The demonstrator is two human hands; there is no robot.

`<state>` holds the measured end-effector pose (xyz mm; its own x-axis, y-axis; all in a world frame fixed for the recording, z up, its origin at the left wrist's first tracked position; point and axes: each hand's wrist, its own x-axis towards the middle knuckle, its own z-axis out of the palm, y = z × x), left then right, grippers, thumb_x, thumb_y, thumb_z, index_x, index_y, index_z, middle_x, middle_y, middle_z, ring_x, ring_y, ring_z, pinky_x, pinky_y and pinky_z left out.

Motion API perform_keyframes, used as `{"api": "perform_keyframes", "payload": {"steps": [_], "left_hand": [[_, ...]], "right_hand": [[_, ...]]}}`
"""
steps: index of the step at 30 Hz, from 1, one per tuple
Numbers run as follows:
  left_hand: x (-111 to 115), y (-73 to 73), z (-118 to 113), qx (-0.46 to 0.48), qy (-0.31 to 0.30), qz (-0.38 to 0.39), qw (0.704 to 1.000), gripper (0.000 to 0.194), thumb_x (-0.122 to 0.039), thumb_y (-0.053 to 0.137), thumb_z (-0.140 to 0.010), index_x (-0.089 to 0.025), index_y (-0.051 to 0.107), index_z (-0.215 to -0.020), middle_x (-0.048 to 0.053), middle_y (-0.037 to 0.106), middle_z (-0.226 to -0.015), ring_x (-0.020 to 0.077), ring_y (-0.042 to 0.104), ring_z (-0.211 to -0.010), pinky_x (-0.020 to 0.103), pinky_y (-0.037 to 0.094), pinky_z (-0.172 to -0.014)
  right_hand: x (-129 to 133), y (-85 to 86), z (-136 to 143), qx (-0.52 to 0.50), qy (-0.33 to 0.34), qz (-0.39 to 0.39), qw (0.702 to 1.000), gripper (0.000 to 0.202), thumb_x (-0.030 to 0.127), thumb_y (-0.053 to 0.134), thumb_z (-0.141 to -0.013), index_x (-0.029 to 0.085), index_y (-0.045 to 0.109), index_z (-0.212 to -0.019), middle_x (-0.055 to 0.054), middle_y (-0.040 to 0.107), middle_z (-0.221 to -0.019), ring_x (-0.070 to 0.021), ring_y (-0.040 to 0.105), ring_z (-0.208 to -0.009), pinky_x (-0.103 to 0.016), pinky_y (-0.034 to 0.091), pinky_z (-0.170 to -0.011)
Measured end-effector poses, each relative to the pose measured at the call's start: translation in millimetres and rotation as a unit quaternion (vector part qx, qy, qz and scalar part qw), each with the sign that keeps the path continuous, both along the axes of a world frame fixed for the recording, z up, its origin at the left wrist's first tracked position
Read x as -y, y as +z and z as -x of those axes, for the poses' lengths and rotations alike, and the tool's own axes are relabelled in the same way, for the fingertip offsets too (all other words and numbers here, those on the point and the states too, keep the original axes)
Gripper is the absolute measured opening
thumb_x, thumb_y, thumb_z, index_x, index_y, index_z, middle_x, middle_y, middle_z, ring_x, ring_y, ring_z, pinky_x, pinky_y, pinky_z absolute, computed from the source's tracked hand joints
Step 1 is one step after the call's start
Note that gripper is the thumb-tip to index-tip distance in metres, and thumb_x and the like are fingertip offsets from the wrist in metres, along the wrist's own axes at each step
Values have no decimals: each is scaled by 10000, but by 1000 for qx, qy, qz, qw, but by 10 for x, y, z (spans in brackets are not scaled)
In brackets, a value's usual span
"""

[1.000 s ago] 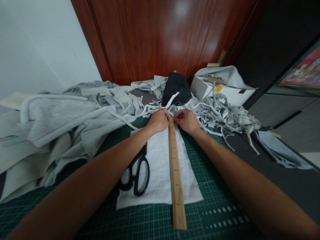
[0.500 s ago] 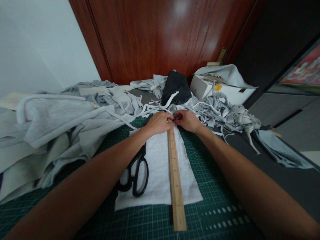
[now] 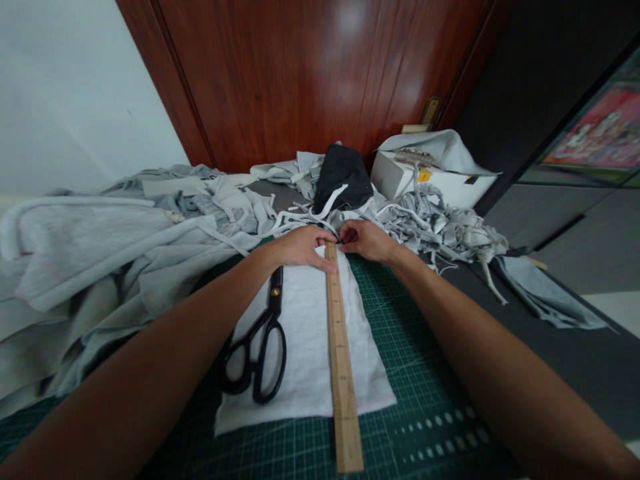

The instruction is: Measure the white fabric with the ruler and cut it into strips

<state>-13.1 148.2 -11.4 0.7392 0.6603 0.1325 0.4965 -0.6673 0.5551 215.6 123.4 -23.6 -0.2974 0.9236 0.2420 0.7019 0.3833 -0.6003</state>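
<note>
A wooden ruler (image 3: 342,360) lies lengthwise over a white cloth (image 3: 307,333) on the green cutting mat (image 3: 400,333). My left hand (image 3: 307,247) rests at the ruler's far end, thumb and fingers spread across it. Just right of that end, my right hand (image 3: 367,240) is closed, its fingertips pinched at the cloth's far edge; a small dark thing shows between the two hands, too small to make out. Black-handled scissors (image 3: 265,347) lie on the left part of the cloth, their blades partly hidden by my left forearm.
Grey and white fabric (image 3: 110,247) is heaped at the left. Behind my hands sits a black cloth bundle (image 3: 343,177). A white box (image 3: 435,177) stands at the back right, with tangled fabric strips (image 3: 430,217) before it. A brown door (image 3: 300,80) rises behind.
The whole view has shifted slightly, so things sit further left. My left thumb has spread away from the fingers over the ruler, and more of the scissors shows.
</note>
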Motion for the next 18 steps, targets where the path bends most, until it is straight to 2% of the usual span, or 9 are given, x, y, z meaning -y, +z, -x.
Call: {"api": "perform_keyframes", "payload": {"steps": [2,6,9,12,18], "left_hand": [[16,5,2,11,-1,7,1000,744,-531,936,-585,-185,736,-1212,48,721,-1072,210,627,-923,297,459,-800],[50,27,17,35,-7,21,999,675,-532,933,-583,-207,741,-1142,14,697,-996,199,606,-885,291,445,-768],[59,42,23,35,-9,17,999,625,-524,935,-574,-212,750,-1082,3,676,-949,195,594,-864,294,441,-772],[59,51,26,32,-10,17,999,614,-520,933,-583,-212,749,-1081,2,668,-947,191,584,-860,294,438,-782],[71,70,49,16,-19,11,1000,607,-517,916,-626,-257,775,-1157,16,657,-1012,204,577,-922,295,439,-830]], "right_hand": [[19,15,1,6,6,3,1000,209,103,786,-755,163,725,-946,29,662,-783,-155,624,-738,-253,464,-690],[56,94,12,31,23,16,999,320,118,754,-808,180,781,-1121,47,656,-770,-138,602,-700,-249,440,-684],[26,186,26,61,38,39,997,351,122,758,-820,206,806,-1157,68,632,-696,-131,581,-643,-246,430,-669],[-75,283,41,89,35,64,993,430,137,833,-763,191,802,-1189,60,645,-673,-143,582,-612,-258,440,-653],[-256,363,84,129,-1,98,987,817,157,954,-642,124,656,-1402,12,689,-683,-201,618,-559,-316,476,-634]]}}
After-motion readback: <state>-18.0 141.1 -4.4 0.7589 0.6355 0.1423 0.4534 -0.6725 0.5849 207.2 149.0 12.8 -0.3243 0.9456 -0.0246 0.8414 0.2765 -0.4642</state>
